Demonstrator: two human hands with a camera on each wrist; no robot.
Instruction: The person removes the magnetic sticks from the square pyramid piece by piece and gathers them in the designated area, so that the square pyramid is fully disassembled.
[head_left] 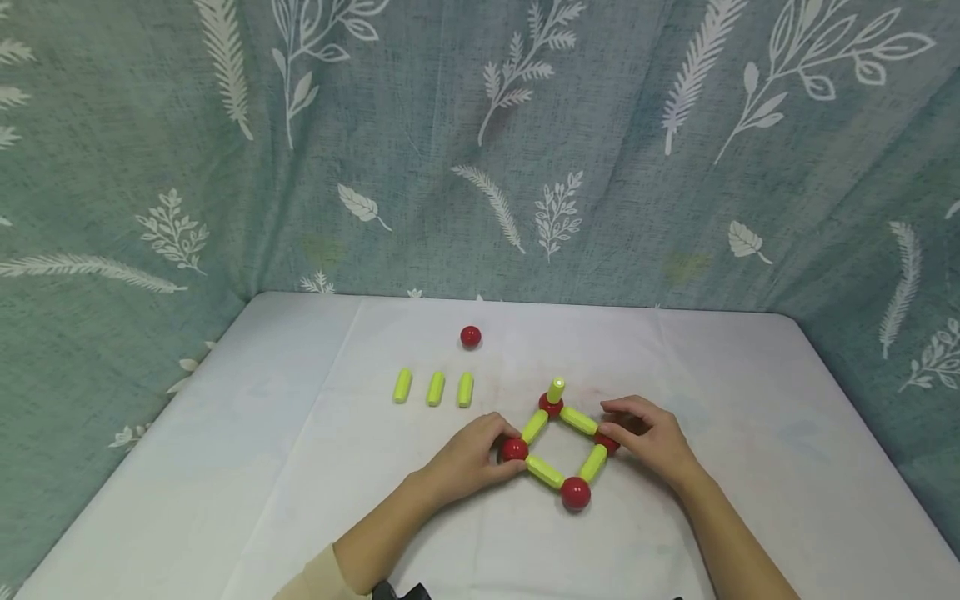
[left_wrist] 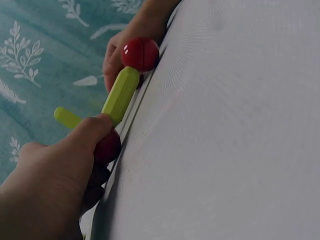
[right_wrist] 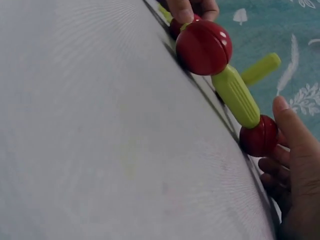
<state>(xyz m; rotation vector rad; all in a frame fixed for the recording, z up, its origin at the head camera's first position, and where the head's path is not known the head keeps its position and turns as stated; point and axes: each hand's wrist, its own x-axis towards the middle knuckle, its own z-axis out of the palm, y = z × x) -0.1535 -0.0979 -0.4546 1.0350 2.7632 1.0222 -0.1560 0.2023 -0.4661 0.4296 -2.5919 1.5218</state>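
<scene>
On the white table lies a four-sided frame of lime-green rods and red balls. My left hand (head_left: 471,457) pinches the left corner ball (head_left: 514,450) between thumb and fingers. At the right corner ball (head_left: 607,441), my right hand (head_left: 654,439) lies close, its thumb lifted off the ball in the right wrist view and its fingers beside it. A near corner ball (head_left: 576,494) joins two rods, the front-left rod (head_left: 545,472) and the front-right rod (head_left: 593,464). From the far corner ball (head_left: 551,406) an upright rod (head_left: 556,389) sticks up.
Left of the frame, three loose green rods (head_left: 435,389) lie in a row. Behind them sits a loose red ball (head_left: 470,337). A leaf-patterned green-blue curtain (head_left: 420,150) hangs round the back and sides of the table (head_left: 360,517).
</scene>
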